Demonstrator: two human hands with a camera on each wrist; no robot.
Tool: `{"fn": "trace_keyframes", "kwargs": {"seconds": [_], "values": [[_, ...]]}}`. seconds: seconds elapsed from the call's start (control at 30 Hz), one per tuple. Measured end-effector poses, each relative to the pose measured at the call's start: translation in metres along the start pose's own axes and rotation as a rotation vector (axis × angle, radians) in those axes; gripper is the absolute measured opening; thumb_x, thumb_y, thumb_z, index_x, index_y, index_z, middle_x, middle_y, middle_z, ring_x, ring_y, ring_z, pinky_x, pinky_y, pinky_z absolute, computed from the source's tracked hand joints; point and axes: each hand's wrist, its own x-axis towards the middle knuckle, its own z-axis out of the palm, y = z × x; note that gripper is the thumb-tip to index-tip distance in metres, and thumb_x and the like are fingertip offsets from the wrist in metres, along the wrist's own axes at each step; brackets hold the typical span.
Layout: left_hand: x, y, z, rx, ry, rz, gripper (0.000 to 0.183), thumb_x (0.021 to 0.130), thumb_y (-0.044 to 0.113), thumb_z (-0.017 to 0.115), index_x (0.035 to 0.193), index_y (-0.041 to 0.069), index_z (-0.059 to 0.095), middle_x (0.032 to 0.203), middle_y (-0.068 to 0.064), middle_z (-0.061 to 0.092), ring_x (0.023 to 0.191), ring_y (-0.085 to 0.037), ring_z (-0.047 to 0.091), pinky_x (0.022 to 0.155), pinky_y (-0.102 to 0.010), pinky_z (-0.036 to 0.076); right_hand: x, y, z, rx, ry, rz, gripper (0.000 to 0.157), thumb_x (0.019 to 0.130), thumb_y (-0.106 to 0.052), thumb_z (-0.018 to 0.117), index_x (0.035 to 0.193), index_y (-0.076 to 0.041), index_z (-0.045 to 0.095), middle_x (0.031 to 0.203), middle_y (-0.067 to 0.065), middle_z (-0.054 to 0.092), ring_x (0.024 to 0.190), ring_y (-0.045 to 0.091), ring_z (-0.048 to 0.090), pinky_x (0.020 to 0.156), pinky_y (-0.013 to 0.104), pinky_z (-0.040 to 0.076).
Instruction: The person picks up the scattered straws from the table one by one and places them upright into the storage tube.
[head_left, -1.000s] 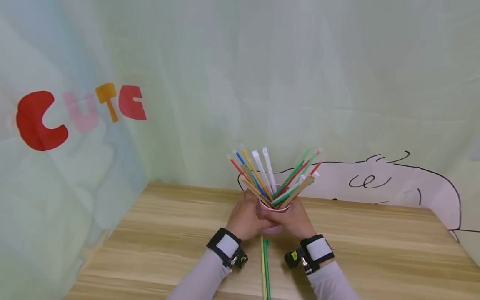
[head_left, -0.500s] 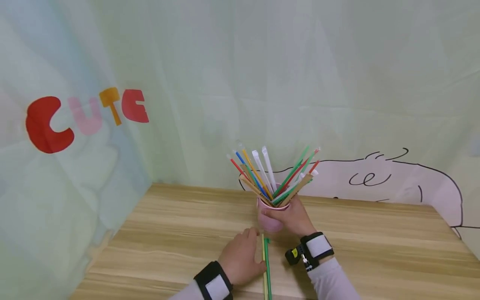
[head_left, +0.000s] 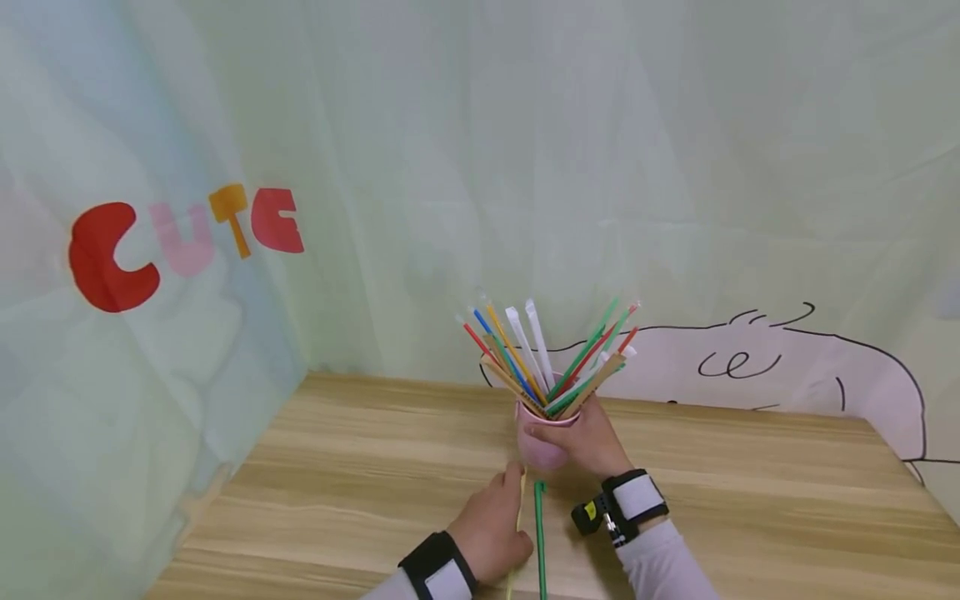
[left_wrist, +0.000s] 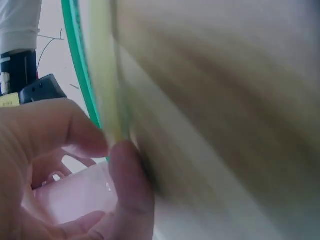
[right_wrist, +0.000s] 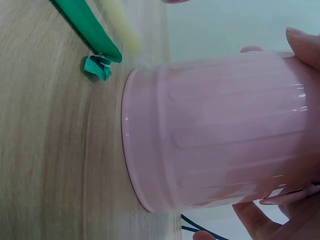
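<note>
A pink cup (head_left: 542,451) stands on the table, holding several straws (head_left: 539,337), some loose in colours and others in white or brown paper sleeves. My right hand (head_left: 595,442) grips the cup near its rim; the right wrist view shows its ribbed pink wall from close by. In front of the cup, my left hand (head_left: 491,532) pinches a pale yellow straw (left_wrist: 102,65) between thumb and finger. Just to the right of that straw a green straw (head_left: 541,537) lies on the table, with a crumpled end of its wrapper (right_wrist: 98,67) towards the cup.
The wooden table (head_left: 360,467) reaches back to a pale curtain (head_left: 420,192) behind the cup. On its left side are coloured letters (head_left: 116,258), and a line-drawn white figure (head_left: 787,367) shows at the right.
My left hand has let go of the cup, come down towards me and taken hold of the yellow straw, which now stands apart from the green one. The right hand stays on the cup.
</note>
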Motion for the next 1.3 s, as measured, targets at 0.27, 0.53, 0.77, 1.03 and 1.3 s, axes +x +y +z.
{"fn": "trace_keyframes", "kwargs": {"seconds": [0.27,0.53,0.77,1.03,1.3], "values": [[-0.004,-0.01,-0.019,-0.113,0.045,-0.028,0.08,0.063,0.006,0.071,0.133,-0.002,0.033,0.071,-0.001,0.055,0.053,-0.013,0.049,0.045,-0.029,0.043,0.001,0.002,-0.001,0.009,-0.026,-0.016,0.083,0.073,-0.008,0.083,0.142,-0.005,0.037,0.14,0.019,0.047,0.125,0.031,0.043,0.106,0.059,0.031],[-0.014,-0.011,-0.073,-0.16,0.249,-0.058,0.079,0.066,0.007,0.072,0.134,-0.004,0.033,0.073,0.003,0.058,0.054,-0.003,0.051,0.05,-0.027,0.045,0.002,0.002,0.0,0.017,-0.028,-0.027,0.078,0.072,-0.007,0.083,0.138,-0.002,0.042,0.135,0.021,0.052,0.122,0.032,0.046,0.103,0.058,0.034],[-0.019,0.0,-0.128,-0.247,0.472,-0.026,0.074,0.074,0.006,0.07,0.137,0.002,0.032,0.088,-0.004,0.061,0.064,-0.002,0.06,0.055,-0.029,0.052,0.001,0.0,0.0,0.019,-0.025,-0.004,0.071,0.072,-0.008,0.084,0.133,0.0,0.048,0.126,0.022,0.058,0.115,0.03,0.052,0.097,0.055,0.04],[-0.013,0.02,-0.168,-0.458,0.736,0.153,0.061,0.082,0.001,0.07,0.127,0.005,0.03,0.095,-0.009,0.058,0.074,-0.009,0.065,0.064,-0.027,0.058,0.0,-0.001,-0.001,0.015,-0.024,0.008,0.07,0.073,-0.006,0.083,0.133,0.001,0.048,0.125,0.023,0.058,0.112,0.03,0.054,0.095,0.053,0.043],[0.009,0.027,-0.159,-0.468,0.842,0.169,0.051,0.085,0.009,0.072,0.118,0.002,0.035,0.1,-0.009,0.059,0.079,-0.008,0.065,0.068,-0.028,0.058,0.005,0.019,0.001,-0.026,0.001,-0.011,0.072,0.07,-0.013,0.086,0.131,-0.003,0.049,0.125,0.014,0.059,0.112,0.024,0.053,0.095,0.053,0.042]]}}
